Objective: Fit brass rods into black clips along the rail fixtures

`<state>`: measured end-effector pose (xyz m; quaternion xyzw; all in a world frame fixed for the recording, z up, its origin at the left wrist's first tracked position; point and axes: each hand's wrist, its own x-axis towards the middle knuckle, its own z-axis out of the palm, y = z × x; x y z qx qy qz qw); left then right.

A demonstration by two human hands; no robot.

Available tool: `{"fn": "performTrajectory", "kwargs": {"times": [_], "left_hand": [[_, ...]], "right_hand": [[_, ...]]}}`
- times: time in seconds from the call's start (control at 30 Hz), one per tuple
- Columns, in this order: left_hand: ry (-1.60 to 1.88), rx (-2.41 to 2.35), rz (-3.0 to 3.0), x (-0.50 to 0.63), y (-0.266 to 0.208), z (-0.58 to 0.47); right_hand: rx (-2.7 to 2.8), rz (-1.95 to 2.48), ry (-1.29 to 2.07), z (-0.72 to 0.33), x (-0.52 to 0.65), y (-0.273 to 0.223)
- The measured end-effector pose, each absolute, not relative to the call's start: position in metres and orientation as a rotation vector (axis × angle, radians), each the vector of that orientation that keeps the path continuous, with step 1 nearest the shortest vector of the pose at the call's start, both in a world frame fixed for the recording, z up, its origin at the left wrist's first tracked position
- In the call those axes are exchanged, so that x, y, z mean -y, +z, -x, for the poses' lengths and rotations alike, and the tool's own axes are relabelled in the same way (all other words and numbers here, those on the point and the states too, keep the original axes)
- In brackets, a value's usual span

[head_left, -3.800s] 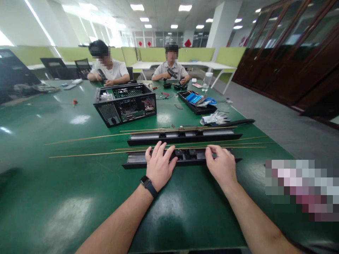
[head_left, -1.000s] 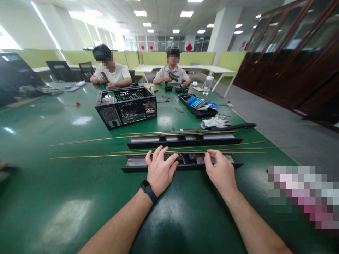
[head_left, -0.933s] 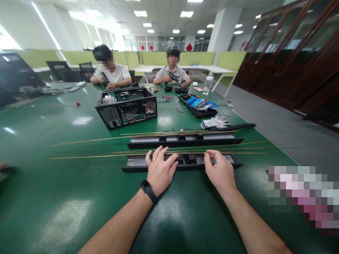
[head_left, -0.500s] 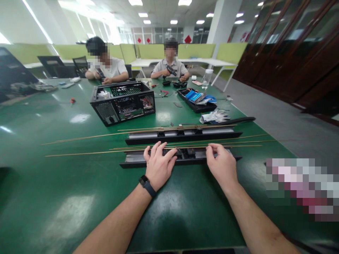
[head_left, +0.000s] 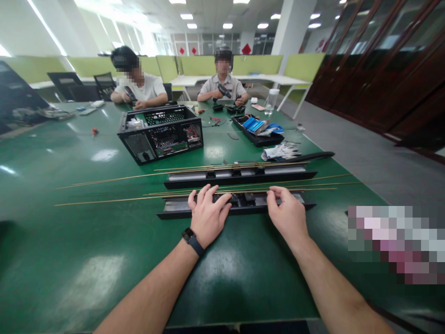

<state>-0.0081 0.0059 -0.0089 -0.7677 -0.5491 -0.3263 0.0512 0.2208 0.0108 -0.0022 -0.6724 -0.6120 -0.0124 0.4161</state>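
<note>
Fingers spread, my left hand [head_left: 209, 217] lies across the near black rail [head_left: 175, 215], a long trough with a silvery inside and small black blocks in it. My right hand [head_left: 289, 212] is closed in a pinch over the right part of this rail, thumb and forefinger on a thin brass-coloured rod [head_left: 104, 202]. That rod runs lengthwise along the rail and sticks out far past its left end. Other similar rods lie close beside it, and my left fingertips hide part of them. Behind is a second black rail [head_left: 243, 179] with more thin rods [head_left: 114, 180] along it.
Farther back on the green table [head_left: 69, 241] stand an open computer case [head_left: 160, 137] and a black tray [head_left: 257, 138] with blue items. White gloves [head_left: 281, 151] and a black strip [head_left: 318, 157] lie at the right. Two people [head_left: 141, 86] sit across the table.
My right hand has shifted slightly left, and the pinched rod has slid left with it. My left hand stays in about the same place on the rail.
</note>
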Motion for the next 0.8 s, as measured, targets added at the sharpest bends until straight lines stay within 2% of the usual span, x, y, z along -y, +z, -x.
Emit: {"fn": "performTrajectory", "kwargs": {"times": [0.8], "left_hand": [[-0.994,1.679,2.329,-0.006,-0.009,0.008]], "right_hand": [[1.596,1.596,0.047,-0.208,-0.007,-0.001]]}}
